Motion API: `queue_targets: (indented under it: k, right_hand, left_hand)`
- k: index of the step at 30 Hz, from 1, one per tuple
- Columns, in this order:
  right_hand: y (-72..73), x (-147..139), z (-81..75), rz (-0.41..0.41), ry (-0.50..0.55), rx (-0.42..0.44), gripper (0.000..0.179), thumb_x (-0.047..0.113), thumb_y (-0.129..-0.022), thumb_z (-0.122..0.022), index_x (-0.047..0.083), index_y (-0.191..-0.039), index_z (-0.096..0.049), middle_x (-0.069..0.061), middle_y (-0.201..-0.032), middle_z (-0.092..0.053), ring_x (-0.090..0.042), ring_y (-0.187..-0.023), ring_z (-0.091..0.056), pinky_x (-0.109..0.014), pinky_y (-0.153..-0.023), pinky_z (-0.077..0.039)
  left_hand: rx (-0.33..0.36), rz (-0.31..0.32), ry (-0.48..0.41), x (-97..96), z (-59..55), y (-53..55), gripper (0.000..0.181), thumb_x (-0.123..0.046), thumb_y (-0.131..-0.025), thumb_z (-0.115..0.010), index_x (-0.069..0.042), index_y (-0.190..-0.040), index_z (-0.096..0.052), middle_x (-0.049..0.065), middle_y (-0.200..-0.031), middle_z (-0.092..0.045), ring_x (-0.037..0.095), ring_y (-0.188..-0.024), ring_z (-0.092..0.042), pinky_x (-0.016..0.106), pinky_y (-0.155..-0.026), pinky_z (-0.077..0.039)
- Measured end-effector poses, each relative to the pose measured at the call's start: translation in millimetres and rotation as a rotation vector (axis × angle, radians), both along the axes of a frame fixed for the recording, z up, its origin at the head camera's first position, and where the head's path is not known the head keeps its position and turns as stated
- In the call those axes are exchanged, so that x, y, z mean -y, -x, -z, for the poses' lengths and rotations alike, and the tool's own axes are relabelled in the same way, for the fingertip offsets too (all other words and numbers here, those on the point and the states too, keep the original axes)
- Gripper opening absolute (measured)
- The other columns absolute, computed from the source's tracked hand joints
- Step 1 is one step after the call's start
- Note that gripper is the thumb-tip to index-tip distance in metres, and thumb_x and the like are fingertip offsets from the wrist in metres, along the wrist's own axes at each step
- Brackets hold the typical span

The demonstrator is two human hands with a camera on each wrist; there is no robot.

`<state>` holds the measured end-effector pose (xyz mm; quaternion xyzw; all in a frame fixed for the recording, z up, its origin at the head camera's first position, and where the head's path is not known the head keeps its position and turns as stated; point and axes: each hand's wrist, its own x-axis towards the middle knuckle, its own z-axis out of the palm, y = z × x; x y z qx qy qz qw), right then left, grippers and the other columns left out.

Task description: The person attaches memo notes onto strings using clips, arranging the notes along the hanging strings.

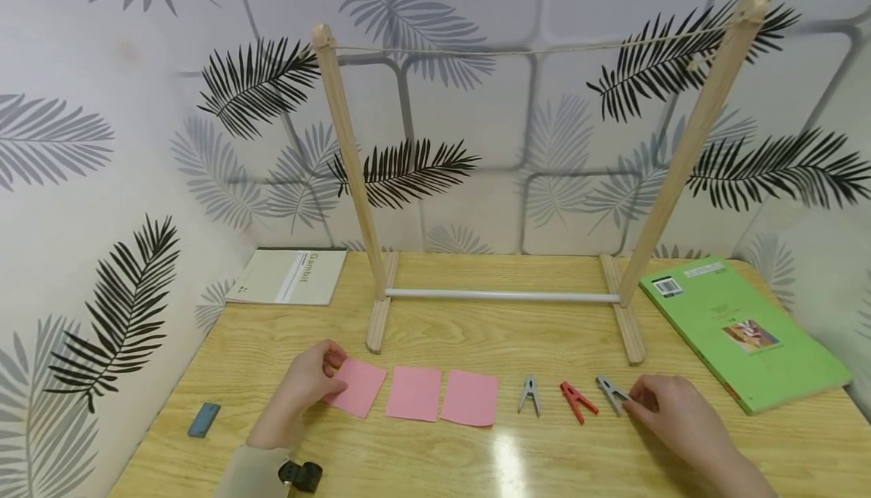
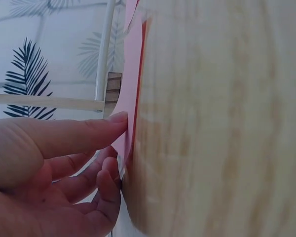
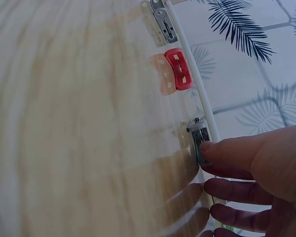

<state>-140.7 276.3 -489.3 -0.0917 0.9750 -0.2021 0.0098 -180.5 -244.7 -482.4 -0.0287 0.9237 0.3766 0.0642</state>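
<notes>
Three pink paper squares lie in a row on the table. My left hand point(image 1: 313, 377) pinches the left edge of the leftmost pink square point(image 1: 361, 386); its thumb presses on the paper in the left wrist view. Beside it lie the middle square point(image 1: 413, 394) and the right square point(image 1: 469, 398). To their right are a grey clothespin point(image 1: 529, 394), a red clothespin point(image 1: 578, 401) and a second grey clothespin point(image 1: 610, 391). My right hand point(image 1: 680, 415) pinches one leg of that second grey clothespin, thumb on its side in the right wrist view.
Behind the row stands a wooden frame point(image 1: 348, 150) with a string point(image 1: 517, 52) across its top and a white rod point(image 1: 500, 295) low down. A notebook point(image 1: 279, 279) lies back left, a green book point(image 1: 735, 332) at right, a small blue-grey block point(image 1: 203, 419) at far left.
</notes>
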Motion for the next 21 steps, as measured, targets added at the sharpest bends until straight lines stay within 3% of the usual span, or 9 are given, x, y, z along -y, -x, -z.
queue_targets:
  k: [8, 15, 21]
  right_hand:
    - [0.1, -2.0, 2.0, 0.011, 0.015, -0.021, 0.008, 0.013, -0.084, -0.075, 0.013, -0.08, -0.069, 0.006, -0.071, -0.061, -0.009, -0.067, -0.052, -0.027, -0.059, -0.044]
    - [1.6, -4.6, 0.4, 0.038, 0.058, -0.012, 0.008, 0.012, -0.086, -0.074, 0.013, -0.081, -0.068, 0.007, -0.073, -0.064, -0.007, -0.066, -0.052, -0.026, -0.059, -0.044]
    - [4.4, -3.9, -7.1, 0.059, 0.111, -0.039, 0.007, 0.01, -0.087, -0.073, 0.011, -0.081, -0.069, 0.006, -0.072, -0.066, -0.003, -0.063, -0.05, -0.022, -0.055, -0.042]
  left_hand:
    - [0.005, -0.005, -0.036, 1.5, -0.7, -2.5, 0.039, 0.009, -0.073, -0.078, 0.001, -0.106, -0.058, 0.009, -0.085, -0.06, 0.018, -0.077, -0.052, 0.026, -0.06, -0.046]
    - [0.0, -0.026, -0.001, 4.5, -6.1, -5.7, 0.031, 0.003, -0.08, -0.075, 0.002, -0.108, -0.061, 0.01, -0.087, -0.065, 0.018, -0.079, -0.059, 0.027, -0.063, -0.049]
    - [0.046, -0.014, -0.026, 7.3, -12.1, -3.9, 0.033, 0.0, -0.082, -0.074, 0.004, -0.112, -0.06, 0.012, -0.092, -0.065, 0.019, -0.081, -0.059, 0.028, -0.064, -0.05]
